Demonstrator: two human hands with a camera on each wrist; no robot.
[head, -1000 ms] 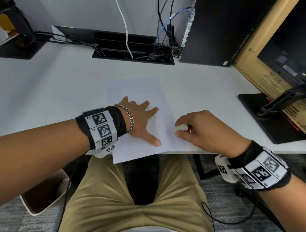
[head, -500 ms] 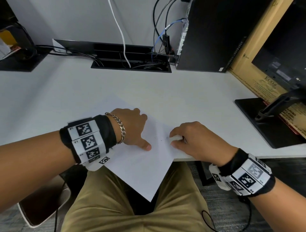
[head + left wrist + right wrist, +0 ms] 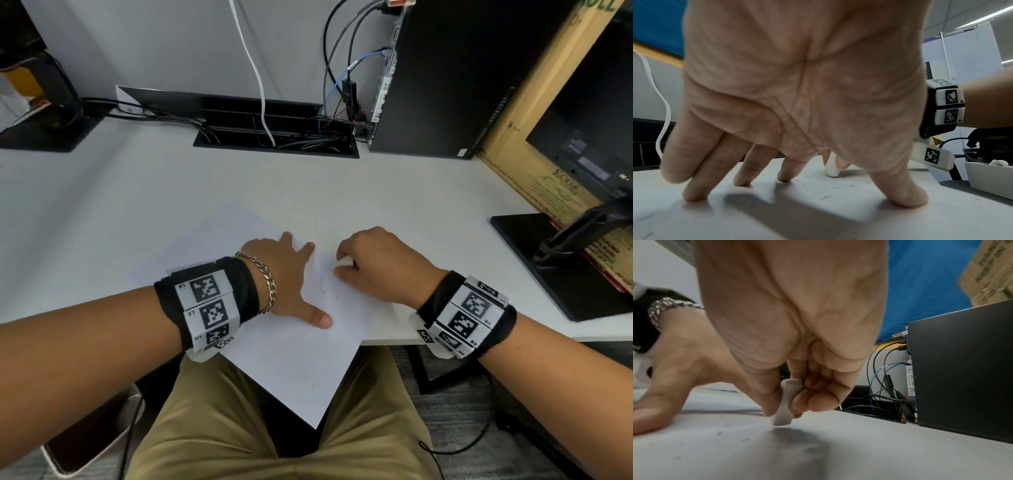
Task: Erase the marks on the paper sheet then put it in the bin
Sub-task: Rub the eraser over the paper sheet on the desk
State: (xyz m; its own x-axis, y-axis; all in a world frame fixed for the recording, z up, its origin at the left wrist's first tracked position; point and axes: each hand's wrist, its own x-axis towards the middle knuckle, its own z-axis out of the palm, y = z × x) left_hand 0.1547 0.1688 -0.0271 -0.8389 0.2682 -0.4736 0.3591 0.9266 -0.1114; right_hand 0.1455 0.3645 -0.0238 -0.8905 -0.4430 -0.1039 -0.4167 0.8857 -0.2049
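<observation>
Under both hands a white desk (image 3: 394, 192) is carrying a white paper sheet (image 3: 294, 359), which is lying skewed, its near corner hanging over the desk edge above the person's khaki trousers (image 3: 205, 428). The left hand (image 3: 284, 274) is pressing flat on the sheet with fingers spread wide, a silver chain bracelet (image 3: 265, 277) sitting at its wrist. The right hand (image 3: 380, 263), just beside it, is pinching a white eraser (image 3: 786, 404) between thumb and fingertips, the eraser's lower end touching the paper; faint grey marks (image 3: 322, 291) are showing on the sheet between the two hands. Beyond the hands, a black cable tray (image 3: 274, 130) sunk into the desk is holding tangled cables, and a white cable (image 3: 253, 68) is running up the grey wall. To the far right of the right hand a black computer tower (image 3: 462, 75) is standing, next to a cardboard box (image 3: 534, 154) whose printing is too blurred to read, and a black monitor stand (image 3: 565, 260). Both wrists are wearing black bands with white square-coded tags (image 3: 476, 305). Down to the left of the left arm, part of a white bin (image 3: 65, 459) is showing on the floor.
</observation>
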